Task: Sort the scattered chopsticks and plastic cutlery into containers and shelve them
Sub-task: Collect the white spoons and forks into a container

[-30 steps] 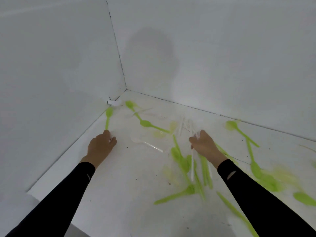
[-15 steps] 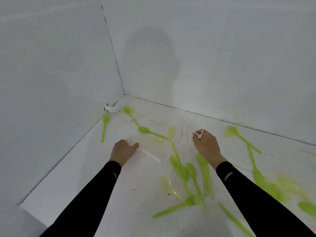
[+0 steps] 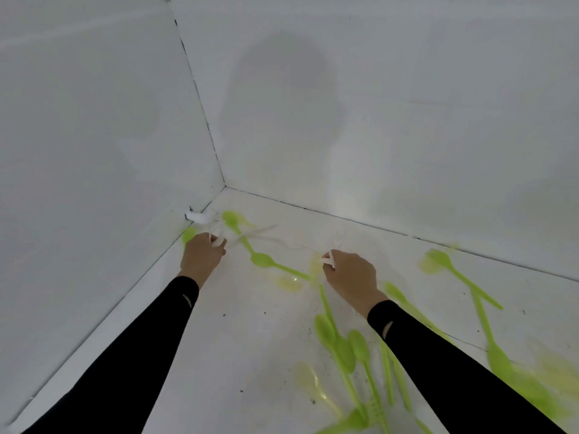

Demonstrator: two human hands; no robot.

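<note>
Setting: A white surface [image 3: 250, 339] meets two white walls [image 3: 94, 120] at a corner, with dark specks scattered over it.
Left hand: The left hand [image 3: 203, 255] is close to the corner, fingers curled round a white cutlery bundle [image 3: 219, 241] that fans out past the fingertips. It is too blurred to tell forks from spoons.
Right hand: The right hand [image 3: 352, 275] is at mid-surface, fingertips pinching thin white pieces [image 3: 328, 260].
Loose cutlery: One green spoon [image 3: 263, 260] lies between the hands, a crossed green heap [image 3: 344, 349] lies beside the right sleeve, and a pale clear spoon [image 3: 308, 379] lies nearer the viewer.
Containers: None are in view.
Risk: Both hands already hold loose, fanned pieces, so reaching for more may let some slip out. The pale pieces are easily missed against the white surface. The sleeve may drag the heap.
</note>
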